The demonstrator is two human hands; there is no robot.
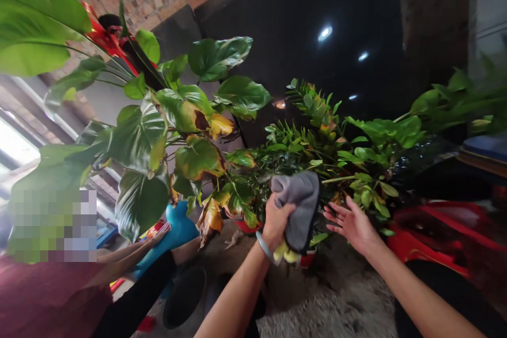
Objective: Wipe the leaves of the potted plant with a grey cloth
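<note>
In my left hand is a grey cloth with a dark edge, gripped at its upper left side and hanging down. A pale bracelet circles that wrist. My right hand is held out to the right of the cloth, palm turned inward, fingers apart and holding nothing. Behind both hands grow green potted plants; a leafy branch spreads just above my right hand. Yellowish leaves and part of a red pot show below the cloth.
A large plant with browned leaves fills the left. Beside it sits another person in a maroon top, a hand on a blue object. A black bucket stands on the floor. At right is a red plastic item; a glossy black panel stands behind.
</note>
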